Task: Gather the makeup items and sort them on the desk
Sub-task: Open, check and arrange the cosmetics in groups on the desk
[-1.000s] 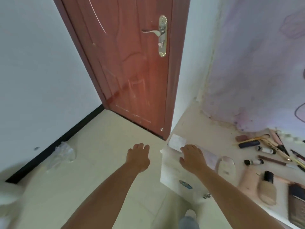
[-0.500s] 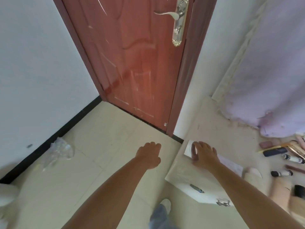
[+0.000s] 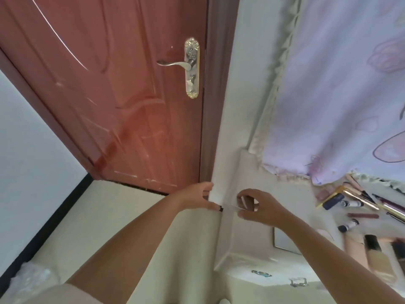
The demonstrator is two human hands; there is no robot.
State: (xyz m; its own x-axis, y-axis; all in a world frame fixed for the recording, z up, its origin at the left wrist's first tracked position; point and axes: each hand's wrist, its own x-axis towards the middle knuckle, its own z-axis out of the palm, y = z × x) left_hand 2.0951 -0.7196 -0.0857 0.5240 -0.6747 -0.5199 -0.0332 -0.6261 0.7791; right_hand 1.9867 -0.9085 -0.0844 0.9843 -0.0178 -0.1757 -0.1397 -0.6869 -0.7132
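A thin clear item [image 3: 230,207] spans between both hands' fingers [image 3: 213,206].

White desk [image 3: 258,242] with scattered makeup items [image 3: 350,205] and small mirror [image 3: 282,239].

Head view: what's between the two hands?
In the head view, a thin clear item with a dark tip spans from left hand to right hand; its kind is unclear.

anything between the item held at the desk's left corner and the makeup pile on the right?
Nothing visible. Both the left hand and the right hand hold a thin clear item with a dark tip over the corner of the desk. The desk surface toward the makeup pile looks bare; only a flat mirror-like panel lies nearer the front.
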